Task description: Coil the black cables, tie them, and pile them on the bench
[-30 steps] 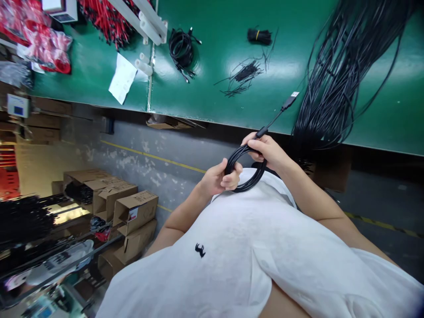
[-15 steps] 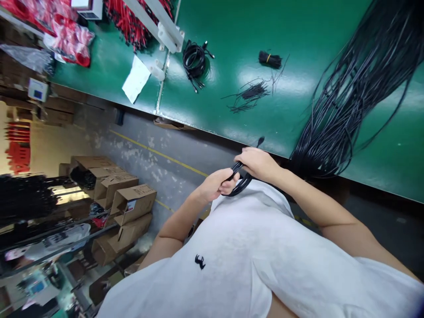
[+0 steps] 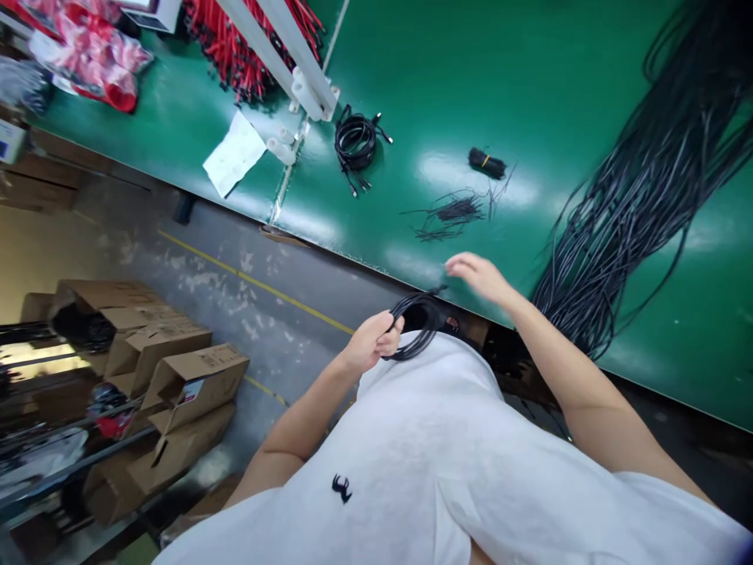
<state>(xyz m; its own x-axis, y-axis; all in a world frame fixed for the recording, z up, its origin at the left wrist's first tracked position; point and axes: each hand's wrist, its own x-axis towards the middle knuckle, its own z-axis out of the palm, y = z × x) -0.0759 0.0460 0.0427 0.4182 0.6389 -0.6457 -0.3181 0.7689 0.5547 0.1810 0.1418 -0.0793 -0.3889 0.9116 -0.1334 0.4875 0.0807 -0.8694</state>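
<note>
My left hand [image 3: 370, 343] is closed around one side of a coiled black cable [image 3: 434, 318], held in front of my shirt just off the table's edge. A cable end sticks out from the top of the coil. My right hand [image 3: 475, 273] is apart from the coil, over the table's near edge, with its fingers stretched out and nothing visible in them. Beyond it lies a loose pile of thin black ties [image 3: 460, 209]. A bundle of black ties [image 3: 487, 163] with a yellow band sits just behind that pile.
On the green table [image 3: 471, 63] lie a finished-looking cable coil [image 3: 356, 145], a long heap of black cables [image 3: 635, 227] at right, and a white paper [image 3: 234, 154]. Red cables [image 3: 235, 55] lie behind white posts [image 3: 303, 59]. Cardboard boxes [image 3: 200, 377] stand at left.
My right hand has let go of the coil and moved right and outward over the table's edge. My left hand still holds the coil, which now hangs more open. The view has shifted slightly.
</note>
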